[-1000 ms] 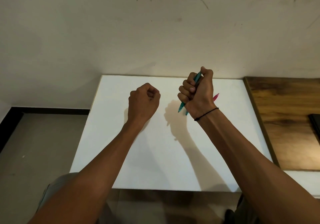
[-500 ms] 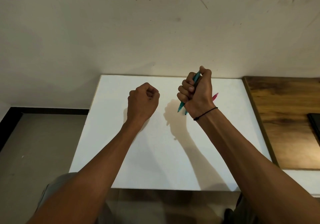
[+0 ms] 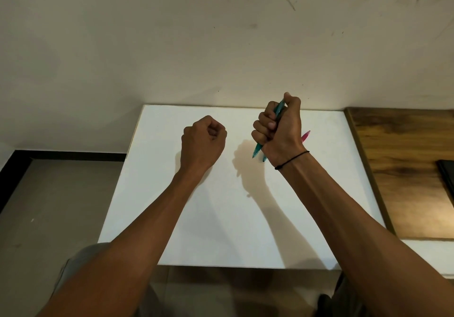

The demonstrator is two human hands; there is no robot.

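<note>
Above the white counter (image 3: 245,218), held both hands well apart, backs toward the camera. Gripped the teal pens (image 3: 257,148) in the right hand (image 3: 282,135), fingers (image 3: 264,120) curled tight round the barrels and pressed together in a fist. Held the pens steeply tilted, upper ends poking out beside the thumb at the top of the fist. Pointed two teal tips out below the little finger, down toward the counter and clear of its surface. Showed a pink pen (image 3: 305,136) poking out past the right side of the same hand; could not tell whether gripped with the others or lying behind. Wore a thin black band (image 3: 292,160) round the right wrist. Balled the left hand (image 3: 202,142) into a fist over the left half of the counter, fingers (image 3: 216,130) curled into the palm and holding nothing. Cast shadows of both hands on the white top. Had the counter pushed against a scuffed pale wall (image 3: 221,46), with a wooden board (image 3: 405,169) just beside its right edge and a dark flat thing (image 3: 446,173) on that board at the frame's edge. Took in grey floor (image 3: 49,206) and a black skirting (image 3: 73,156) off to the left.
</note>
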